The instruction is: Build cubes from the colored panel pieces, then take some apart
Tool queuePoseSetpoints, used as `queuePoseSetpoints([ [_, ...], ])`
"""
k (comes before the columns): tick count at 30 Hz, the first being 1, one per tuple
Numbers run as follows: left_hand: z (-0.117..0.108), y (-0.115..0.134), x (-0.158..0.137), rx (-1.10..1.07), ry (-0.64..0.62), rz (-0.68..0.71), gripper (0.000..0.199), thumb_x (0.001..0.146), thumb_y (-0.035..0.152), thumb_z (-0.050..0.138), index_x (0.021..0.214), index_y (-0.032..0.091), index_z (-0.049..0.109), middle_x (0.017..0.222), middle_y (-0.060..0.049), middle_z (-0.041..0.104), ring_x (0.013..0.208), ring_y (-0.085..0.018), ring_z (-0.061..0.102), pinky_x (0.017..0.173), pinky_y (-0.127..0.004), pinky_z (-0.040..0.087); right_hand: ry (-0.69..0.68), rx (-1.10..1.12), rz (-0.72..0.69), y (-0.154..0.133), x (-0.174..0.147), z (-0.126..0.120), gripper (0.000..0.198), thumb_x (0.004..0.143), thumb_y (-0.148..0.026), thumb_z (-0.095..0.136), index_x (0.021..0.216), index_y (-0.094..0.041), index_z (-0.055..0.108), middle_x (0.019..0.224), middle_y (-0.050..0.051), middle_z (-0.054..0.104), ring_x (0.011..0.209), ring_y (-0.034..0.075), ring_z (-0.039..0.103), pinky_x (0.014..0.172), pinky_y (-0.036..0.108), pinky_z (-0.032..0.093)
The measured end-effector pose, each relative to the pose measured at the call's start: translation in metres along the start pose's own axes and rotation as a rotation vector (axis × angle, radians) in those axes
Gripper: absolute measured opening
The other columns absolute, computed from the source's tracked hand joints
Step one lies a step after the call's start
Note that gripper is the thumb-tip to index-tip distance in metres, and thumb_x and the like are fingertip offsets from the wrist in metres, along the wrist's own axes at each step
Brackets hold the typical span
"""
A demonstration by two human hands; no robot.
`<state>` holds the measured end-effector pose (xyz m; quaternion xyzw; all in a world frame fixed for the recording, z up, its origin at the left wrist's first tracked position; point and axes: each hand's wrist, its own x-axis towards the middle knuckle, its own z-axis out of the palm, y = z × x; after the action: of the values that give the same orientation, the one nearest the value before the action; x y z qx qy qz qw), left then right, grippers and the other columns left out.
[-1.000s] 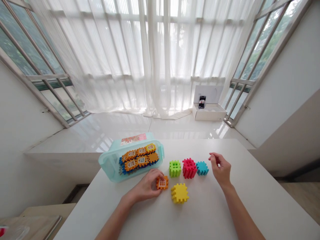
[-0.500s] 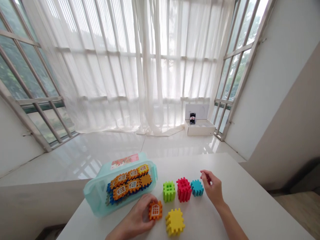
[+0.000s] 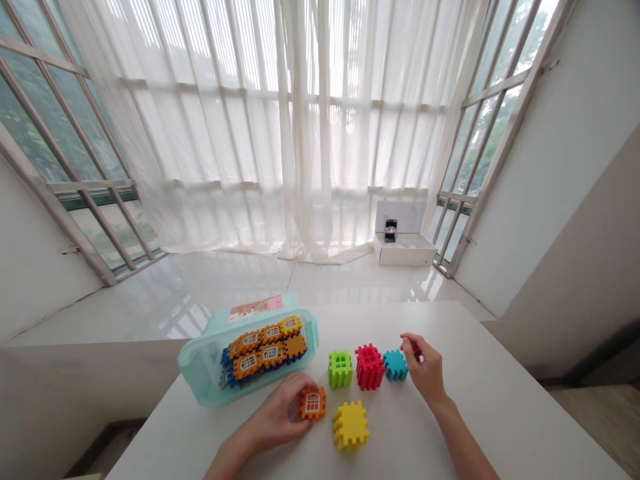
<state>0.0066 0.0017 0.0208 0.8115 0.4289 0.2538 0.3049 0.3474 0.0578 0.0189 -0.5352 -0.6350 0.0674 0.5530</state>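
Note:
My left hand (image 3: pixel 280 415) grips an orange cube-shaped block (image 3: pixel 313 403) with a white window face, resting on the white table (image 3: pixel 510 413). Just right of it stands a yellow block cube (image 3: pixel 351 425). Behind, in a row, stand a green cube (image 3: pixel 341 369), a red cube (image 3: pixel 369 366) and a smaller teal cube (image 3: pixel 395 365). My right hand (image 3: pixel 425 370) hovers beside the teal cube with fingers curled, and I cannot see anything in it.
A pale teal plastic box (image 3: pixel 210 363) lies on its side at the table's left, filled with several orange and blue tiles. Beyond the table are a glossy floor, sheer curtains and a white box (image 3: pixel 405 248) with a phone propped in it.
The camera tilted up and then slightly back down, shifting everything in view. My left hand turned the orange block's window face toward me; my right hand drew closer to the teal cube.

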Motion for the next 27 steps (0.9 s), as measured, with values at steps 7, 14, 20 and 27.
queuePoseSetpoints([
  [7, -0.002, 0.0034, 0.0007, -0.004, -0.009, -0.005, 0.038, 0.07, 0.016, 0.066, 0.106, 0.023, 0.056, 0.111, -0.005, 0.062, 0.107, -0.023, 0.056, 0.098, -0.034, 0.045, -0.033, -0.014, -0.001, -0.0013, -0.0011, 0.0016, 0.024, 0.092, -0.035, 0.051, 0.091, -0.018, 0.069, 0.068, 0.001, 0.066, 0.054, 0.013, 0.056, 0.054, 0.025, 0.048],
  [14, -0.0012, 0.0028, -0.001, 0.006, 0.006, 0.019, 0.04, 0.071, 0.02, 0.069, 0.108, 0.023, 0.056, 0.11, -0.005, 0.062, 0.105, -0.023, 0.057, 0.095, -0.034, 0.045, -0.013, -0.024, -0.016, -0.0014, -0.0025, 0.0002, 0.024, 0.091, -0.037, 0.053, 0.091, -0.018, 0.069, 0.067, 0.001, 0.067, 0.052, 0.013, 0.055, 0.051, 0.025, 0.047],
  [20, -0.0014, 0.0039, -0.0024, -0.001, 0.015, 0.034, 0.033, 0.074, 0.02, 0.068, 0.107, 0.022, 0.06, 0.107, -0.005, 0.064, 0.101, -0.023, 0.059, 0.092, -0.034, 0.046, -0.026, -0.033, -0.033, 0.0007, -0.0026, 0.0009, 0.025, 0.091, -0.037, 0.054, 0.092, -0.018, 0.069, 0.067, 0.002, 0.067, 0.052, 0.013, 0.056, 0.051, 0.026, 0.047],
  [27, -0.0096, -0.0017, -0.0059, -0.004, 0.082, -0.008, 0.049, 0.072, 0.038, 0.078, 0.115, 0.024, 0.06, 0.128, -0.008, 0.06, 0.117, -0.026, 0.057, 0.103, -0.041, 0.045, -0.018, -0.024, -0.018, 0.0009, -0.0026, 0.0, 0.023, 0.091, -0.036, 0.054, 0.092, -0.018, 0.069, 0.067, 0.001, 0.067, 0.053, 0.014, 0.056, 0.051, 0.026, 0.047],
])
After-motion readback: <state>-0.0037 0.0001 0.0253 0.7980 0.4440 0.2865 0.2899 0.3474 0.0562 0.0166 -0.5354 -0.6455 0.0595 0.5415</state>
